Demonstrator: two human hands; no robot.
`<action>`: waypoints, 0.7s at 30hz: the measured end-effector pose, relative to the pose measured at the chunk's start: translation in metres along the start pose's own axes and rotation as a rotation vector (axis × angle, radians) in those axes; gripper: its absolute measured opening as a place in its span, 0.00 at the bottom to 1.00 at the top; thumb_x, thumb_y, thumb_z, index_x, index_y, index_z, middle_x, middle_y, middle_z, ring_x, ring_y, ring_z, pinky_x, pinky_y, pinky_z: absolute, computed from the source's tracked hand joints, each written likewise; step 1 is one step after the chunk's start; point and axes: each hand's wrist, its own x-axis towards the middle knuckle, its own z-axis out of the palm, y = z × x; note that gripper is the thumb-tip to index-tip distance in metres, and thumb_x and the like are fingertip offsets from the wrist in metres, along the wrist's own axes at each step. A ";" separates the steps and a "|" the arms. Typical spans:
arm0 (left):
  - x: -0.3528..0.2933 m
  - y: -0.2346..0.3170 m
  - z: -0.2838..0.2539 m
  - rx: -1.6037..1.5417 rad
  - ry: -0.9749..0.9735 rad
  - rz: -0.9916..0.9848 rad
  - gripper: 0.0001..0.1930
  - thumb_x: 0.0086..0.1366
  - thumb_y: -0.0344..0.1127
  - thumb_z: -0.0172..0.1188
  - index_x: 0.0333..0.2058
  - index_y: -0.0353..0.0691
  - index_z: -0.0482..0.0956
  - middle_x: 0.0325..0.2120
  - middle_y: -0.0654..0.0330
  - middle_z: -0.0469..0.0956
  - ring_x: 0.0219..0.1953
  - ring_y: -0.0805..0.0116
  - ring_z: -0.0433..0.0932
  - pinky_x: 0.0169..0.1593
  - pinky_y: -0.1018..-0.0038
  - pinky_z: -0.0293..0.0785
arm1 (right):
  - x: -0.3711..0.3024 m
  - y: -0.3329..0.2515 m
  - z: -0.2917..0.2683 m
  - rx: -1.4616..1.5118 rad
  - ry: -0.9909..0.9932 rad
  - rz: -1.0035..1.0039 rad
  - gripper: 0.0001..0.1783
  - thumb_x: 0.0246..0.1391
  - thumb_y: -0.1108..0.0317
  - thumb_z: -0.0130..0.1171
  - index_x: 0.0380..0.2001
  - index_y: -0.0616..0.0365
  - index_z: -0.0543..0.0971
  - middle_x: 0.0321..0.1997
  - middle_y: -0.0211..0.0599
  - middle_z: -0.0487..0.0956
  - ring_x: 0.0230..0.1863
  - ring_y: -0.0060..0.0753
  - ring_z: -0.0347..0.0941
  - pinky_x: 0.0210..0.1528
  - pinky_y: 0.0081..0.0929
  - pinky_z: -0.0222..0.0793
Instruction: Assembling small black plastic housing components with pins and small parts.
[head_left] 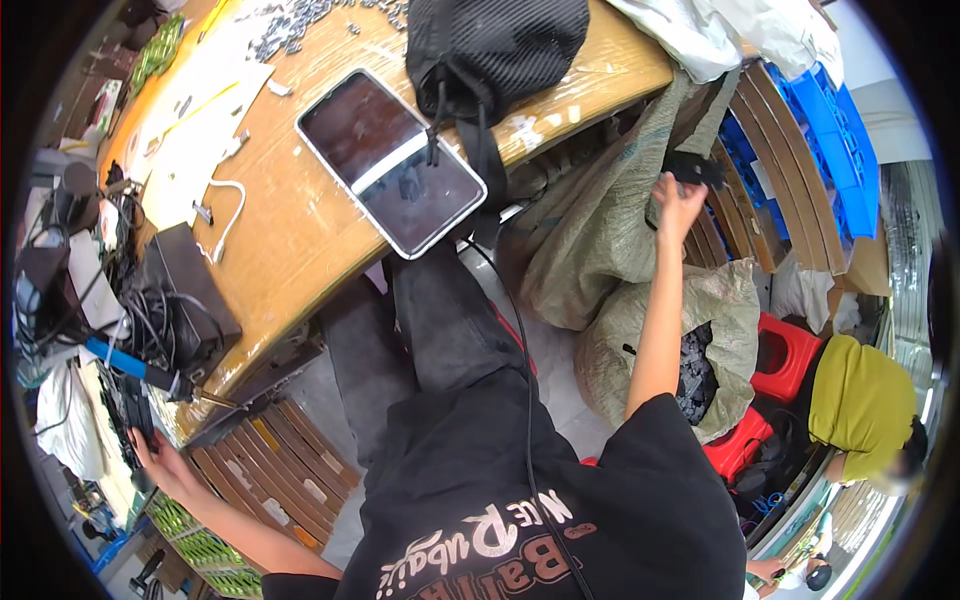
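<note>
My right hand (680, 207) reaches out to the right, its fingers closed on a small black piece (693, 170) beside the upper part of a greenish woven sack (590, 255). The exact kind of that piece cannot be made out. Far to the left, my left hand (165, 468) is at a group of long, dark parts (128, 405) by the table's end. Its fingers are partly bent against them, and their grip is partly hidden. Below my right forearm, a second woven sack (625, 320) stands with its mouth open, showing many dark grey pieces (695, 375) inside.
A phone-like tablet (390, 165) and a black bag (500, 55) lie on the wooden table (275, 255). Cables and a dark box (185, 290) crowd its left end. Red stools (785, 355), blue bins (820, 130) and a person in olive (860, 395) are at the right.
</note>
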 end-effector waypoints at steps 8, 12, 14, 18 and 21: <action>-0.060 0.030 -0.022 -0.669 -0.146 -0.232 0.05 0.58 0.25 0.52 0.31 0.30 0.65 0.27 0.58 0.64 0.30 0.70 0.62 0.37 0.76 0.64 | 0.016 0.126 -0.010 -0.857 -0.280 0.168 0.17 0.49 0.65 0.45 0.42 0.62 0.65 0.45 0.52 0.70 0.48 0.49 0.65 0.47 0.37 0.60; -0.086 0.016 -0.016 -0.933 -0.092 -0.248 0.09 0.58 0.26 0.51 0.36 0.32 0.61 0.28 0.61 0.58 0.29 0.71 0.58 0.35 0.75 0.60 | 0.028 0.186 -0.079 -0.499 -0.590 0.026 0.26 0.50 0.60 0.46 0.48 0.67 0.64 0.50 0.52 0.67 0.52 0.47 0.62 0.53 0.33 0.55; -0.100 0.001 -0.004 -0.998 -0.078 -0.197 0.11 0.58 0.26 0.51 0.39 0.31 0.62 0.28 0.62 0.58 0.30 0.71 0.58 0.36 0.75 0.61 | 0.015 0.161 -0.087 -0.506 -0.346 0.047 0.20 0.44 0.66 0.53 0.42 0.65 0.69 0.42 0.48 0.72 0.45 0.42 0.67 0.48 0.30 0.60; -0.139 0.011 0.021 -1.107 -0.136 -0.113 0.18 0.56 0.22 0.51 0.46 0.33 0.62 0.28 0.62 0.60 0.32 0.71 0.61 0.40 0.75 0.63 | -0.007 0.004 -0.009 -0.580 0.126 -0.220 0.18 0.42 0.72 0.60 0.37 0.63 0.67 0.32 0.35 0.70 0.33 0.26 0.65 0.38 0.23 0.63; -0.140 -0.002 0.019 -1.186 -0.137 -0.117 0.21 0.52 0.19 0.52 0.47 0.35 0.62 0.28 0.63 0.62 0.32 0.71 0.62 0.41 0.75 0.64 | -0.025 -0.132 0.061 -0.156 0.049 -0.463 0.16 0.48 0.75 0.55 0.41 0.63 0.66 0.34 0.34 0.71 0.34 0.21 0.65 0.38 0.18 0.63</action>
